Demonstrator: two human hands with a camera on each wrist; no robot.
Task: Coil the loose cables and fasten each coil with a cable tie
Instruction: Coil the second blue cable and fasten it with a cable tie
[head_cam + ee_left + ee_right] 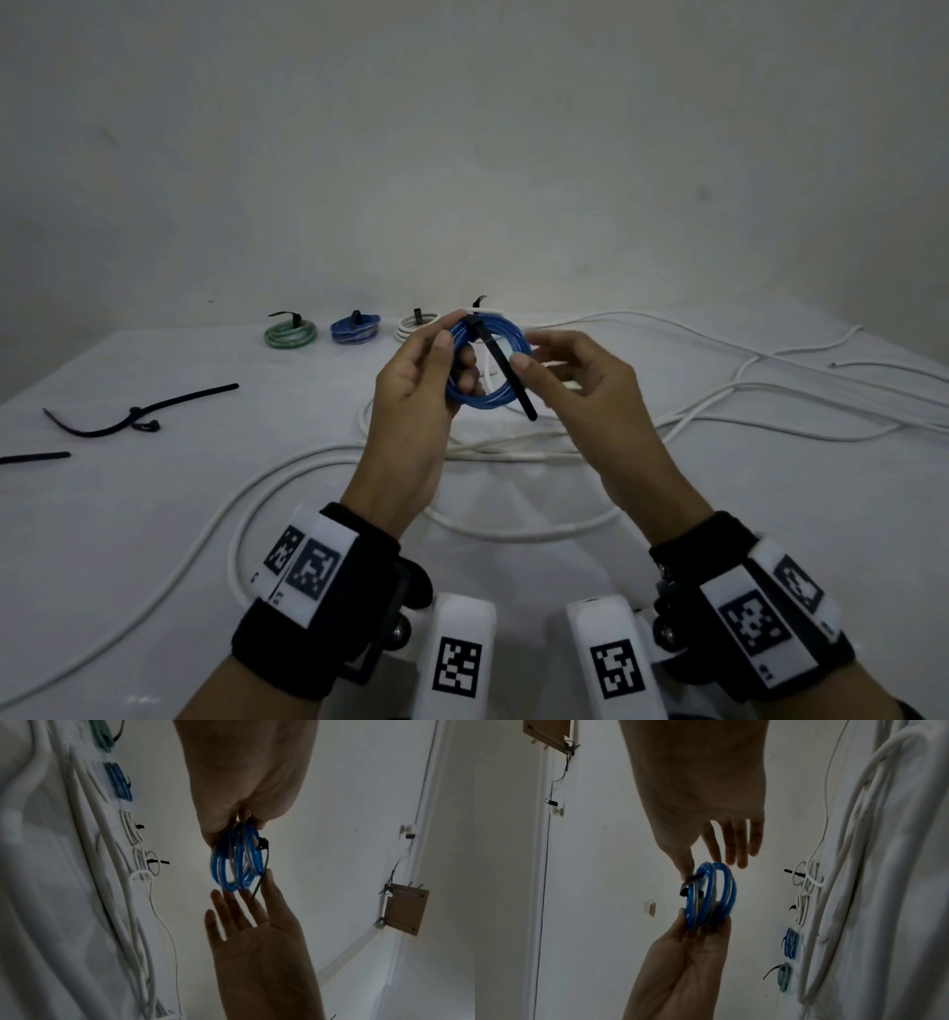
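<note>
**Holding the blue coil up with the tie looped on**

Gripping tight, the left hand (411, 390) has the coiled blue plastic-sheathed cable (485, 362) raised above the white cloth-covered table (154, 514), thumb on the near side of the bundle and curled fingers poking through the ring from behind. And there's the black strap-like cable tie (506, 372), wrapped over the top of the coil, its long tail slanting down across the ring towards the right hand (585, 390).

That right hand sits just beside the coil, fingers mostly straight and spread; the left wrist view shows an open palm, fingertips (226, 900) reaching up under the bottom of the loops. The thumb touches the tie's tail, but nothing is clenched: it's a loose, open hand.

Beyond the hands, a neat row at the far edge: a tied green cable coil (290, 334), a tied second blue coil (355, 329), then a tied white coil (416, 325) half hidden behind the left fingers, and another white coil peeking above the held one.

Under and to the right of the hands, long loose white cables (719, 406) sprawl over the cloth, one sweeping down past the left wrist. Well off to the left hand's side lie spare black cable ties (138, 413), a couple of them tangled together, one alone nearer the edge.
</note>
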